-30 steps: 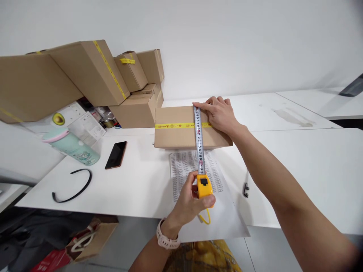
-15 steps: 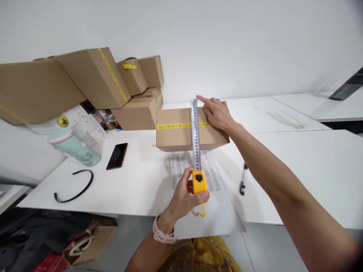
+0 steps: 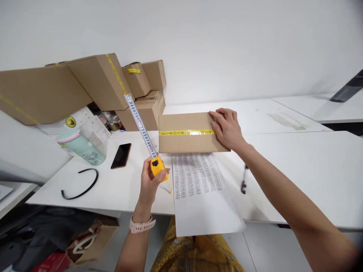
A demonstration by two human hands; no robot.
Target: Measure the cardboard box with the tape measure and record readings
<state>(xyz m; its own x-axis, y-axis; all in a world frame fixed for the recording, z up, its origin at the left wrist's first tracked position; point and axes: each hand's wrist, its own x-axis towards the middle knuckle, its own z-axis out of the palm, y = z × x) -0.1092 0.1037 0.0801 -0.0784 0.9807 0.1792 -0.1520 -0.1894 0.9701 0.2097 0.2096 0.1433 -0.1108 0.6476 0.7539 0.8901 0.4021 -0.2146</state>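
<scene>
My left hand (image 3: 150, 179) is closed around a yellow tape measure (image 3: 159, 169). Its silver blade (image 3: 141, 126) is drawn out and slants up and left, past the left side of a cardboard box (image 3: 184, 143). A strip of yellow tape runs along that box. On the box's right end rests my right hand (image 3: 228, 128), fingers bent over the top edge and gripping it. Below the box lies a printed sheet (image 3: 195, 181) with columns of small text, partly hanging over the table's front edge.
Several cardboard boxes (image 3: 96, 83) are stacked at the back left. A mint tumbler (image 3: 85, 147), a phone (image 3: 121, 155) and a black curved band (image 3: 93, 183) lie on the left of the white table (image 3: 297, 173). A pen (image 3: 244, 180) lies right of the sheet.
The tape measure has swung left and away from the box top, blade still out. My right hand has gone from pointing at the blade's end to holding the box's right end.
</scene>
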